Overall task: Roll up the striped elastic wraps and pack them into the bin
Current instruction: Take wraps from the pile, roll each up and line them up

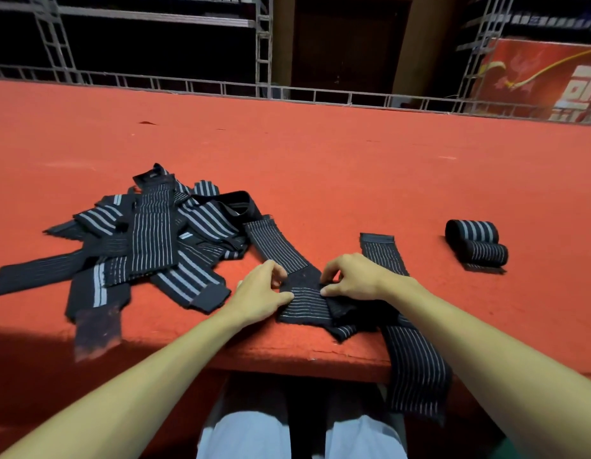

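A black elastic wrap with thin white stripes (305,306) lies at the near edge of the red table (320,167). My left hand (262,289) pinches its left side and my right hand (352,278) pinches its folded end from the right. A second thin-striped wrap (415,369) runs under my right wrist and hangs over the table edge. To the left lies a loose pile of several striped wraps (148,240). Two rolled wraps (476,241) sit at the right. No bin is in view.
One wrap end (97,332) from the pile droops over the near table edge at the left. A metal railing (287,91) lines the table's far side, with a red banner (539,81) behind it at the right. My knees in light trousers show under the table.
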A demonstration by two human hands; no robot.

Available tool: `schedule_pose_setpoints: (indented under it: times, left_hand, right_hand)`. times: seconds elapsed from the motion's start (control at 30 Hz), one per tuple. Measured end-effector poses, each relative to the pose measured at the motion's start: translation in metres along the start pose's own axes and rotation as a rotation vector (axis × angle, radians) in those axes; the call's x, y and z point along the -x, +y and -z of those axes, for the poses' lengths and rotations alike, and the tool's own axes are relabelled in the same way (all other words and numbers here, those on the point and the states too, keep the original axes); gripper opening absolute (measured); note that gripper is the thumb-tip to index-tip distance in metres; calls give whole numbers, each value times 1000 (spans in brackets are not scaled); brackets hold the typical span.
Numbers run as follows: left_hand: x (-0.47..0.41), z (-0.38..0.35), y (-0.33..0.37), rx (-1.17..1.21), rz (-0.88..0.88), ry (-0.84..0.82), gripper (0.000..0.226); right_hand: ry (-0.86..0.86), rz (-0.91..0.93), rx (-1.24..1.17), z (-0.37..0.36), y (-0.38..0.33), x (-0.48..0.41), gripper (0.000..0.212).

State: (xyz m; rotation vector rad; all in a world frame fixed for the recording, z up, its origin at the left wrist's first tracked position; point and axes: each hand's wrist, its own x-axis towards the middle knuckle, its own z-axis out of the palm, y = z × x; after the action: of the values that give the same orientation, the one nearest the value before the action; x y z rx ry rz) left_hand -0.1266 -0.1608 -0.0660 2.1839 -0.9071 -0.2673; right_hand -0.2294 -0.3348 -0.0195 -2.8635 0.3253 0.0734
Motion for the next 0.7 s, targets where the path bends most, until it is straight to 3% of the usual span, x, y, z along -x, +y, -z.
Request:
schedule_pose_setpoints:
  times: [0.17,0.37,0.47,0.6,0.7]
  left_hand:
    - [-3,0,8,-6,42,-126,47]
    - [4,11,23,-3,-36,-94,22]
    - [6,24,33,176,25,-126,18]
    - [8,29,50,242,51,-152,21]
    - [6,30,66,538,156,-145,21]
  right_hand:
    - [6,29,-16,2,4,5,26]
    - [72,42,85,-6,4,15,28]
    - [164,83,206,-7,2,20,31]
    - [221,229,50,-2,-3,26,35]
    - [297,187,-168,0,-6,34,26]
